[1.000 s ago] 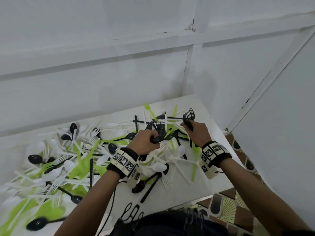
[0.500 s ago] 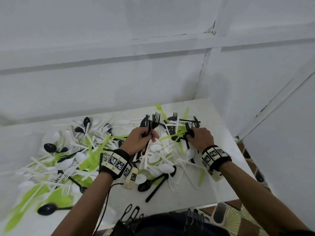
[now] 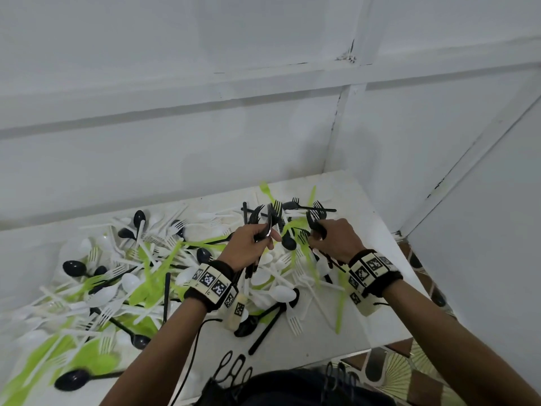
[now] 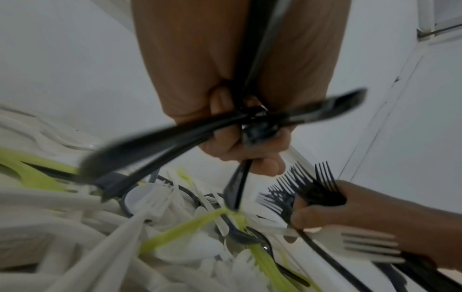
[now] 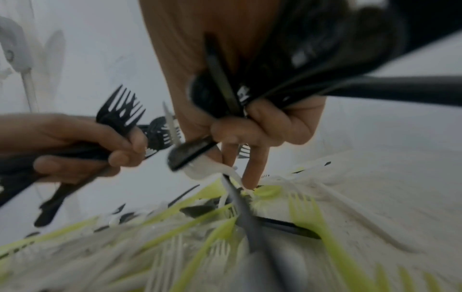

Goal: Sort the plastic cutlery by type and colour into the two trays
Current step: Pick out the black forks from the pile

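Nearest the person, black cords (image 3: 231,373) loop on the bare front strip of the white table (image 3: 363,326), whose front edge runs along just past them. Beyond, the heap of cutlery (image 3: 140,288) sprawls over the left and middle: white spoons, white forks, green pieces and black spoons lying crossed on one another, thick enough to hide the tabletop there. No trays show in any view.

Above the heap's right part, the left hand (image 3: 248,247) is clenched round a bunch of black forks (image 3: 268,215), tines up, handles hanging below the fist. Just beside it, the right hand (image 3: 336,238) grips its own black forks (image 5: 225,83); in the right wrist view two fingers (image 5: 252,170) reach down into the pile, seemingly touching a white piece, though blur makes that unsure.

Right of the hands the table is mostly bare up to its right edge, where patterned floor (image 3: 409,367) shows below. Behind, white walls (image 3: 205,127) close the far side and corner.
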